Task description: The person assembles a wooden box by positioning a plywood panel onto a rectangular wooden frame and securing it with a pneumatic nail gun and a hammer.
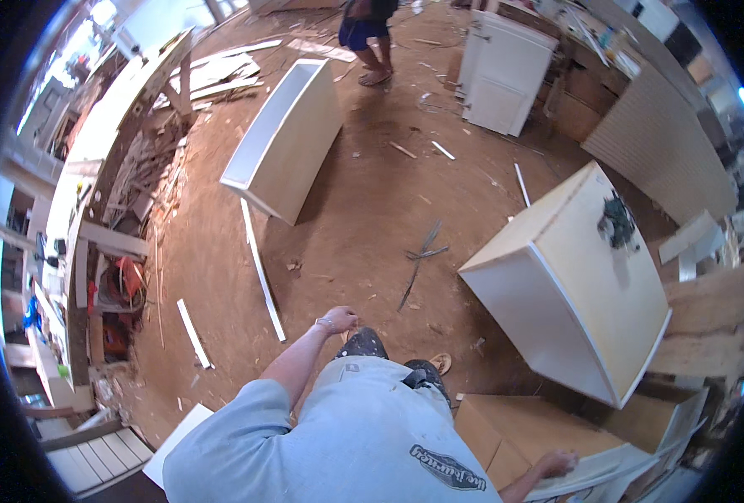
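Note:
My left hand (341,319), with a band at the wrist, hangs beside my left thigh. Its fingers are curled in and nothing shows in them. At the lower right my right hand (558,464) appears in front of a brown-and-white open cabinet box (506,419). Those fingers are loosely curled too, with no object visible in them; whether they touch the box I cannot tell. Ahead on the right a large white cabinet box (548,310) stands tilted in view, a dark tangled thing (616,222) on its upper face. A long open-topped box (309,134) stands farther off, left of centre.
White strips (260,268) and dark crossed strips (423,253) lie on the brown floor. A long workbench (95,193) with scrap beneath runs along the left. Another person (370,42) stands at the far side. A white cabinet door (506,71) and a ribbed panel (661,138) stand at the right.

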Available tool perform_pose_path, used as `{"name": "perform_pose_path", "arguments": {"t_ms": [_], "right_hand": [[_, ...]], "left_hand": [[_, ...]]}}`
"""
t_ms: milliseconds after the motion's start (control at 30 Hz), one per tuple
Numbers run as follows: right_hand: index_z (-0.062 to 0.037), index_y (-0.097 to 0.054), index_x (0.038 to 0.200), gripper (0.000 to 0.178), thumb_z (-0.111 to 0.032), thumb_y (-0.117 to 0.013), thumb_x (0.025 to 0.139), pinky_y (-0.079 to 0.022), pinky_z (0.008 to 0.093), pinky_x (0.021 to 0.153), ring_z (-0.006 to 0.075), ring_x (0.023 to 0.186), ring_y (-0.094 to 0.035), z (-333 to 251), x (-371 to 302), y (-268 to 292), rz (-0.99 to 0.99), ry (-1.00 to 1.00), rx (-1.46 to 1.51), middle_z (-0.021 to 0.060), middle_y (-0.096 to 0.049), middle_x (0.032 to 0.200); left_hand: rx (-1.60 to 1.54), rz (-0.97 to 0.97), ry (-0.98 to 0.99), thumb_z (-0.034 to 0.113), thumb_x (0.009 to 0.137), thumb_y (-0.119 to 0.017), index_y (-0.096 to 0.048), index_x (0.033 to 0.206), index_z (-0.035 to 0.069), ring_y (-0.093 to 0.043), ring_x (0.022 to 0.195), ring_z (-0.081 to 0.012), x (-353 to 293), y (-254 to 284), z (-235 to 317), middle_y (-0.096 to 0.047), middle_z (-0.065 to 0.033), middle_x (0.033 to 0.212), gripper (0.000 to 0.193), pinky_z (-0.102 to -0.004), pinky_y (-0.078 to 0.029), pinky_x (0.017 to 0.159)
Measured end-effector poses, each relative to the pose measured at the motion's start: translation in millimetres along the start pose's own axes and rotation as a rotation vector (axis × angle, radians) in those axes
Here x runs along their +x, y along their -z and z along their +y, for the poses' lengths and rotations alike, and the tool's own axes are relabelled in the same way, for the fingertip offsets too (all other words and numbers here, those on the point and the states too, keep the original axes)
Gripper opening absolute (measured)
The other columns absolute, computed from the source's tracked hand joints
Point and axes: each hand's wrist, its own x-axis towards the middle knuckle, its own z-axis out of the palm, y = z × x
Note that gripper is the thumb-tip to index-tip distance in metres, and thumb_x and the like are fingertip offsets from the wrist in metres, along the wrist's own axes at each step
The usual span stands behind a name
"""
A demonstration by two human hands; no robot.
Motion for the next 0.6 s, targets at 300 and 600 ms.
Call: {"name": "perform_pose_path", "arguments": {"t_ms": [300,600], "right_hand": [[0.0009,-0.063,0.108,0.02,-0.009,-0.049,0.099,-0.057,0.0313,0.059,0.0181,0.064,-0.066,-406,-255,204,-1.293,0.665,0.817,0.0115,-0.065,0.082],[-0.0079,-0.039,0.144,0.059,-0.022,-0.063,0.092,-0.057,0.0466,0.087,0.032,0.105,-0.067,-709,-343,437,-2.802,0.804,1.221,0.0211,-0.061,0.128]], "left_hand": [[-0.463,0.458,0.148,0.032,0.095,-0.056,-0.069,0.086,0.005,-0.058,0.047,-0.0146,-40,186,-254,-0.06,-0.0054,0.06,0.031,-0.0312,-0.046,0.043],[-1.57,0.506,0.04,0.045,0.098,-0.055,-0.064,0.095,0.005,-0.03,0.038,-0.0057,-129,275,-175,-0.038,0.0063,0.051,0.041,-0.0251,-0.018,0.035]]}}
